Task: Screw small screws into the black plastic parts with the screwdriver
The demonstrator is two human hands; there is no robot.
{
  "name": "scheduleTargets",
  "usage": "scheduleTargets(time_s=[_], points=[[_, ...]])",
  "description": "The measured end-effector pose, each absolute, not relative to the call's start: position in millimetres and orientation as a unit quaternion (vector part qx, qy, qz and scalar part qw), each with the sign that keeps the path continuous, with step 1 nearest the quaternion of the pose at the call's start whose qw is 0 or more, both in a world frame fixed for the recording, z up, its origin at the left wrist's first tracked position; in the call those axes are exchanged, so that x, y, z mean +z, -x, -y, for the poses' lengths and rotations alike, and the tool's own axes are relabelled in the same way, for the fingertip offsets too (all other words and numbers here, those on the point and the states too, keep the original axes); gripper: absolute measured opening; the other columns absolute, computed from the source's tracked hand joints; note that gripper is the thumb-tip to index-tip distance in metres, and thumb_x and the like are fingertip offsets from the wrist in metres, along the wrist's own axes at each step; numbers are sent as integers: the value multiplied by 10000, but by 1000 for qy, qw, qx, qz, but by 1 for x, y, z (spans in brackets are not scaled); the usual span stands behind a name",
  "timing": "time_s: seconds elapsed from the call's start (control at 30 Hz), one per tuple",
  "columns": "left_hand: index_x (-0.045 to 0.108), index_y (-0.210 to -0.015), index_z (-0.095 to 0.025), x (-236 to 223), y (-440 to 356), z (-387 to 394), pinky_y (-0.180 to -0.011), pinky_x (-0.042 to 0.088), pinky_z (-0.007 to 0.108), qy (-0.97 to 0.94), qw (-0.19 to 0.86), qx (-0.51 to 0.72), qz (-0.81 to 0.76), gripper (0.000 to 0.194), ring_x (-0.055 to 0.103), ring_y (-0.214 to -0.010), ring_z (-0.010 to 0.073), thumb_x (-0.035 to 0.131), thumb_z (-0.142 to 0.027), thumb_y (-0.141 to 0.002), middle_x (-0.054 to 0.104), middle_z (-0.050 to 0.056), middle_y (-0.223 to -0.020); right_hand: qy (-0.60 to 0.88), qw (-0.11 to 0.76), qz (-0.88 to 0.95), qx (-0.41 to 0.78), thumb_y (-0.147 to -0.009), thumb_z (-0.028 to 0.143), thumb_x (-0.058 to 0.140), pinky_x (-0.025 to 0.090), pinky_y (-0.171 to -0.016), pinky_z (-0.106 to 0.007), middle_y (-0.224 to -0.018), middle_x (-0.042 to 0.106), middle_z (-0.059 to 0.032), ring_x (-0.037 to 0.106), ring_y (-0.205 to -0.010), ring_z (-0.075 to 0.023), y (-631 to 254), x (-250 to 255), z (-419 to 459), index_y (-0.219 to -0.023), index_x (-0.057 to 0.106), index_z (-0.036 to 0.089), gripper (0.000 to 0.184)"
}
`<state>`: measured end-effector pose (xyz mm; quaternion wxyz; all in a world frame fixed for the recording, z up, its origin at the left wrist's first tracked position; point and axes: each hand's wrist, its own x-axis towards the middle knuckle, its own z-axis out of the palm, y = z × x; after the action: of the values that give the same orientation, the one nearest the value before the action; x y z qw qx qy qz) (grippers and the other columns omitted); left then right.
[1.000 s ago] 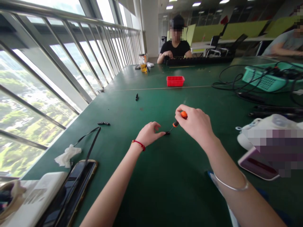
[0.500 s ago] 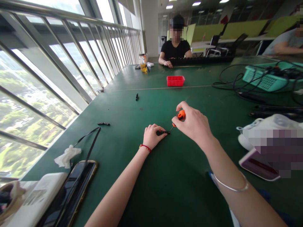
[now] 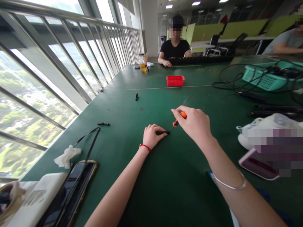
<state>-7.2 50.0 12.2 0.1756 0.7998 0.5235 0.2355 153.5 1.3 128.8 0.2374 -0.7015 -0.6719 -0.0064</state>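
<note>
Near the middle of the green table (image 3: 123,110), my left hand (image 3: 151,136) pinches a small black part (image 3: 163,132) down against the tabletop. My right hand (image 3: 196,123) is closed around the orange and black handle of a screwdriver (image 3: 175,123). The screwdriver leans, its thin shaft pointing down-left so that the tip meets the right end of the black part. Whatever sits under the tip is too small to make out. One similar black piece (image 3: 136,97) lies farther off, and another black piece (image 3: 103,124) is to the left.
A red basket (image 3: 175,81) stands beyond my hands. On the right are a teal basket (image 3: 262,78) with cables and a white object (image 3: 272,126). A phone (image 3: 80,176) and a white power strip (image 3: 40,198) lie at front left. A person (image 3: 175,47) sits opposite.
My right hand's fingers have turned about the screwdriver handle, the index finger and thumb now closer together. The left hand and the black part have stayed in place.
</note>
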Motion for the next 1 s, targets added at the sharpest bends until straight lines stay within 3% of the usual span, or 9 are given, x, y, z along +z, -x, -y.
scheduleTargets(time_s=[0.13, 0.23, 0.33, 0.43, 0.5, 0.67, 0.77, 0.83, 1.0], points=[[712, -833, -283, 13, 7, -50, -785, 360, 340, -799, 178, 233, -526, 167, 516, -860, 187, 672, -406, -727, 639, -11, -866, 694, 260, 671, -17, -756, 352, 485, 291, -484, -247, -762, 647, -22, 557, -617, -180, -152, 130, 0, -1076, 526, 228, 346], [714, -830, -283, 14, 6, -49, -785, 359, 336, -797, 180, 234, -528, 165, 517, -857, 184, 673, -407, -728, 642, -12, -864, 692, 253, 676, -17, -788, 439, 457, 274, -478, -246, -720, 633, -16, 549, -607, -178, -152, 129, 0, -899, 566, 234, 257], [715, -833, -286, 14, 6, -50, -784, 358, 335, -796, 179, 235, -529, 168, 518, -857, 184, 670, -412, -730, 642, -12, -866, 700, 233, 675, -12, -862, 461, 337, 255, -464, -248, -573, 572, -13, 513, -530, -165, -153, 128, -1, -719, 567, 228, 357], [715, -839, -289, 13, 7, -51, -780, 358, 335, -797, 178, 231, -530, 173, 518, -855, 187, 670, -415, -730, 641, -9, -864, 691, 257, 675, -19, -794, 397, 457, 272, -467, -240, -684, 615, -14, 533, -576, -170, -154, 128, -1, -923, 567, 234, 235], [715, -844, -291, 13, 7, -51, -775, 357, 335, -798, 176, 229, -529, 174, 516, -852, 188, 666, -415, -733, 641, -8, -863, 683, 276, 676, -19, -738, 406, 525, 282, -469, -236, -764, 631, -22, 547, -612, -175, -155, 128, -1, -1006, 537, 229, 322], [716, -849, -295, 14, 6, -50, -774, 355, 337, -796, 177, 231, -531, 174, 514, -854, 188, 661, -416, -737, 640, -10, -861, 693, 261, 672, 17, -841, 467, 388, 268, -468, -251, -570, 573, -21, 524, -540, -166, -155, 125, -3, -676, 565, 217, 348], [717, -847, -293, 14, 5, -50, -780, 356, 339, -796, 178, 231, -531, 172, 515, -853, 188, 661, -414, -738, 640, -8, -855, 688, 279, 670, 1, -781, 389, 478, 276, -472, -244, -653, 609, -13, 544, -583, -175, -154, 124, -3, -861, 573, 232, 201], [717, -849, -293, 13, 6, -50, -780, 357, 340, -797, 177, 232, -529, 177, 515, -852, 188, 658, -418, -739, 640, -7, -856, 683, 291, 669, -3, -730, 387, 530, 285, -467, -237, -725, 626, -12, 550, -604, -179, -154, 124, -3, -989, 536, 234, 301], [716, -841, -293, 13, 6, -51, -775, 358, 339, -796, 175, 234, -530, 176, 517, -850, 186, 658, -423, -737, 640, -11, -854, 698, 261, 667, 18, -823, 466, 402, 286, -466, -250, -588, 580, -6, 529, -560, -178, -155, 125, -3, -781, 589, 242, 295]])
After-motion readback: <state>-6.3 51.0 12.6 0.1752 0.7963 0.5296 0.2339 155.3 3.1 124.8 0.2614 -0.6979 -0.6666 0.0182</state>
